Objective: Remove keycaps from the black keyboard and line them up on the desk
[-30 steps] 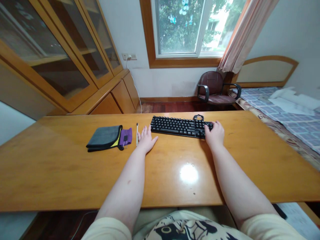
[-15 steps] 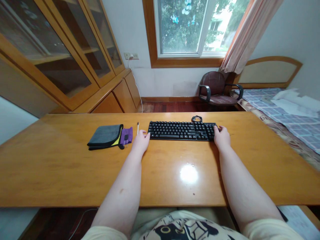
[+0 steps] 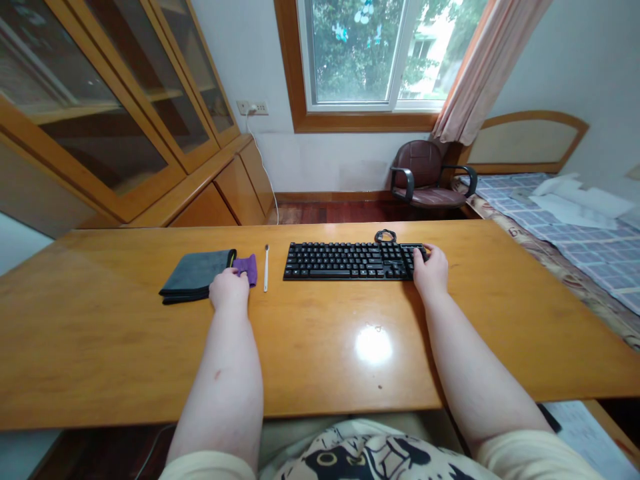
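Note:
A black keyboard (image 3: 345,261) lies flat on the wooden desk, its coiled cable (image 3: 385,236) behind it. My right hand (image 3: 431,268) grips the keyboard's right end, thumb on top near the number keys. My left hand (image 3: 229,288) is at the right edge of a folded grey cloth (image 3: 193,272), its fingers curled and reaching onto a purple fabric piece (image 3: 247,270). Its fingertips are partly hidden, so what they pinch is unclear. Between the purple piece and the keyboard lies a thin white brush with a dark tip (image 3: 266,270).
The glossy desk (image 3: 320,360) extends to both sides and in front of the keyboard. Beyond it are a glass-door cabinet (image 3: 165,127), a brown armchair (image 3: 425,175) under the window, and a bed (image 3: 560,207) at the right.
My left hand has left the keyboard's left end and moved left, past the brush, to the cloth and purple piece. My right hand stays on the keyboard. The view has shifted slightly.

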{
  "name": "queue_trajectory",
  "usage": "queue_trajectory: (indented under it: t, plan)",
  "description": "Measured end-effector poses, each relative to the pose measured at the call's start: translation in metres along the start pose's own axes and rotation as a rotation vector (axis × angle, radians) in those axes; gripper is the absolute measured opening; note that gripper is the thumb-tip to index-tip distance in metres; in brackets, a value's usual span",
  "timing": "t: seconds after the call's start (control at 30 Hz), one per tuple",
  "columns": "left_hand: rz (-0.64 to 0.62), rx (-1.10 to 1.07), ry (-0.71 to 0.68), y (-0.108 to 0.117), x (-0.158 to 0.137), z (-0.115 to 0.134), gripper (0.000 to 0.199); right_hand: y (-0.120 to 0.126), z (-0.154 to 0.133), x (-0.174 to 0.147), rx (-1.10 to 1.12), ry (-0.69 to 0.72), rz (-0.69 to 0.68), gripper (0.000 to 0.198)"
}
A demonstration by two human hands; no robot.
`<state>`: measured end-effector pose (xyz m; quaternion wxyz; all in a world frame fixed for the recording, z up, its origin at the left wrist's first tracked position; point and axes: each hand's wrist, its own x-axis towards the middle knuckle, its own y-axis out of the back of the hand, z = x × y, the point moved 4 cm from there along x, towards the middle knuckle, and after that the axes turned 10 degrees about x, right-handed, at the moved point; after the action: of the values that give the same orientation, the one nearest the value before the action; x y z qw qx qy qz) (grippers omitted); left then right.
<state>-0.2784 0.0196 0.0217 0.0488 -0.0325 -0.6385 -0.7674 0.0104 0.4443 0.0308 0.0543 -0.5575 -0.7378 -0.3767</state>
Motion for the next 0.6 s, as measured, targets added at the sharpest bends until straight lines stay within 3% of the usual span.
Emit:
queue_trajectory:
  t: [0.33,0.5,0.6]
  plan:
    - [-0.076,-0.055,0.099,-0.009,0.007,-0.002,0.036,-0.004,-0.015,-0.005,0.058,0.104,-0.009,0.033]
    - [0.147,-0.259,0.085,0.009,-0.001,0.003,0.02,-0.004,-0.029,-0.01,0.093,0.183,-0.03,0.03]
    - [0.235,-0.589,-0.071,0.02,-0.02,0.03,0.025,-0.007,-0.045,-0.018,0.179,0.255,-0.157,0.028]
